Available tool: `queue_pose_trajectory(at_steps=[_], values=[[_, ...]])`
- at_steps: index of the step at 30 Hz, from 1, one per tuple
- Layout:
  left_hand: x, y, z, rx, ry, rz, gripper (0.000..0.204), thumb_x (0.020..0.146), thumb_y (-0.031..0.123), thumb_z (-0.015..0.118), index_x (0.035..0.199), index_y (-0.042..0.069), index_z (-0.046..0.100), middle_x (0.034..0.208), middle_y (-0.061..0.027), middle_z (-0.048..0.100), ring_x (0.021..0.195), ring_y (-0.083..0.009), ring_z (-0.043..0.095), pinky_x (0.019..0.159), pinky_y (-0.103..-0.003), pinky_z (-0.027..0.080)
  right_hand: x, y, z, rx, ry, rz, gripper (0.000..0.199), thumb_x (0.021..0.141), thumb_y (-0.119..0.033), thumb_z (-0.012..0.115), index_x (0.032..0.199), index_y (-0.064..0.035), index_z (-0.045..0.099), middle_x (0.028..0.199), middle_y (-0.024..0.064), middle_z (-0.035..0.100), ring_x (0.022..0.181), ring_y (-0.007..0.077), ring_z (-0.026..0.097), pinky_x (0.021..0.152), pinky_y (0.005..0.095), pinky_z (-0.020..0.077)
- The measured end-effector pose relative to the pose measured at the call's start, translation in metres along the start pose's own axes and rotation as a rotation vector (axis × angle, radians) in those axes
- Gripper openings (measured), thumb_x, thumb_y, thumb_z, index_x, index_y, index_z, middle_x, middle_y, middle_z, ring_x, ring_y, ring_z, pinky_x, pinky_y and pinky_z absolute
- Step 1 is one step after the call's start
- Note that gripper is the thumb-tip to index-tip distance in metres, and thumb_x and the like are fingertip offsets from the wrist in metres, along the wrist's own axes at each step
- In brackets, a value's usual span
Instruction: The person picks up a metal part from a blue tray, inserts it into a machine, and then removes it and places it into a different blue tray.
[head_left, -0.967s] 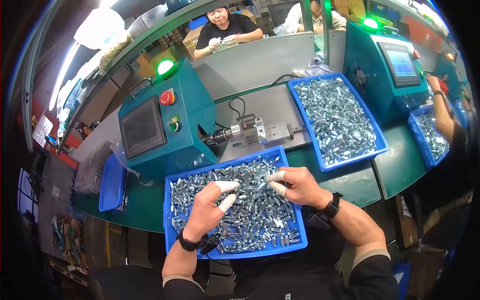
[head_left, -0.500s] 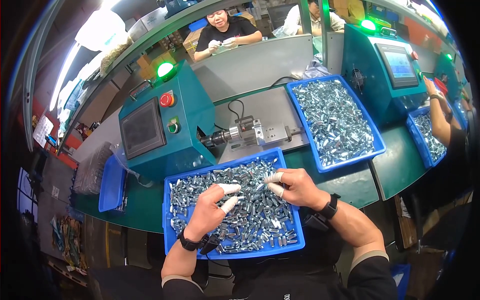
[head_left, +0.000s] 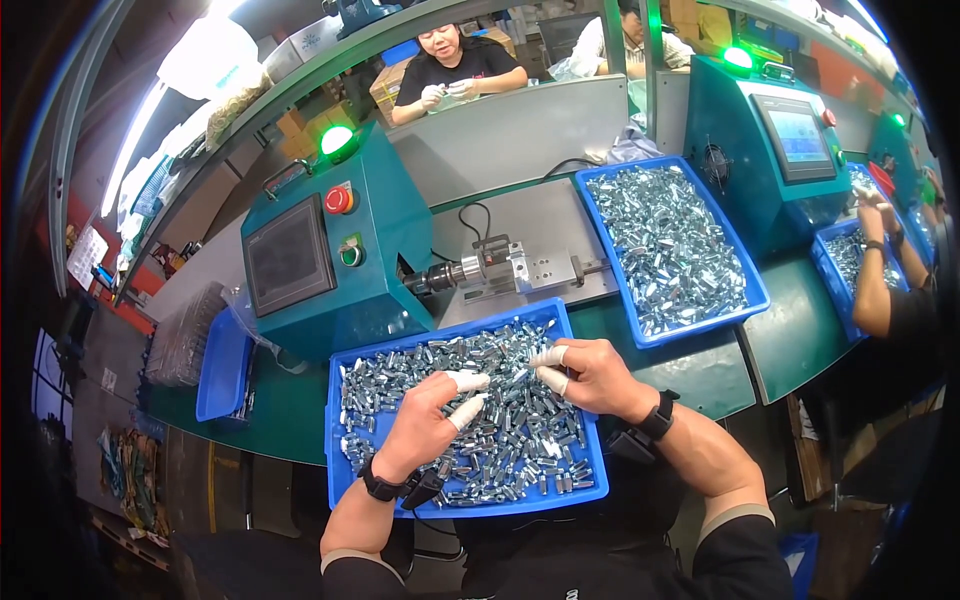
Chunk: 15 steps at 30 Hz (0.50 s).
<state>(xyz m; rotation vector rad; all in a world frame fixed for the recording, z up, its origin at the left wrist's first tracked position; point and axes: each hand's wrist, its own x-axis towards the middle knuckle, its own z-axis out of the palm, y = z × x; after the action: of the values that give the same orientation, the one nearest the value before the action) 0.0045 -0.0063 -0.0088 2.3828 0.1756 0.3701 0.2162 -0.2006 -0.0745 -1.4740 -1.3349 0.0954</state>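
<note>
A blue tray [head_left: 336,470] in front of me is heaped with small silvery hexagonal metal pieces [head_left: 500,470]. My left hand [head_left: 425,420], with white finger covers on thumb and index finger, is bent into a pinch over the middle of the heap. Opposite it, my right hand [head_left: 595,375] also pinches, its covered thumb and index finger close together above the tray's right part. The fingertips of both hands face each other with a gap between. Whatever lies between them blends into the pieces below and cannot be made out.
A green machine [head_left: 375,240] with a dark screen and chuck stands behind the tray, beside a metal fixture [head_left: 540,270]. Another full blue tray [head_left: 765,300] sits to the right. At far left is a smaller blue tray [head_left: 218,375]. Co-workers sit opposite and at right.
My left hand has shifted slightly right, its fingertips nearer the right hand. My right hand stays nearly in place. At far right, a co-worker's hands have come up together over a tray.
</note>
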Motion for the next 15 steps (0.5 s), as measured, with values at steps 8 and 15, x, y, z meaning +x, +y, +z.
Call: queue_pose_trajectory(at_steps=[8, 15], values=[[-0.001, 0.003, 0.001, 0.005, -0.005, -0.013, 0.029, 0.095, 0.004, 0.078, 0.124, 0.003, 0.078, 0.124, -0.0161, 0.078, 0.118, -0.0310, 0.074, 0.104, -0.039, 0.057, -0.001, 0.002, 0.001, 0.037, -0.012, 0.049, 0.014, 0.096, -0.009, 0.079, 0.110, -0.0068, 0.081, 0.089, 0.0111, 0.076, 0.070, 0.0250, 0.073, 0.063, 0.0349, 0.0560], [-0.002, 0.001, 0.002, 0.012, -0.001, 0.004, 0.028, 0.095, 0.004, 0.077, 0.124, 0.003, 0.078, 0.122, -0.0159, 0.079, 0.115, -0.0314, 0.074, 0.102, -0.040, 0.057, 0.033, 0.004, -0.006, 0.274, 0.225, 0.310, 0.030, 0.102, -0.008, 0.073, 0.131, 0.0011, 0.072, 0.115, 0.0109, 0.078, 0.101, 0.0150, 0.073, 0.088, 0.0291, 0.0583]])
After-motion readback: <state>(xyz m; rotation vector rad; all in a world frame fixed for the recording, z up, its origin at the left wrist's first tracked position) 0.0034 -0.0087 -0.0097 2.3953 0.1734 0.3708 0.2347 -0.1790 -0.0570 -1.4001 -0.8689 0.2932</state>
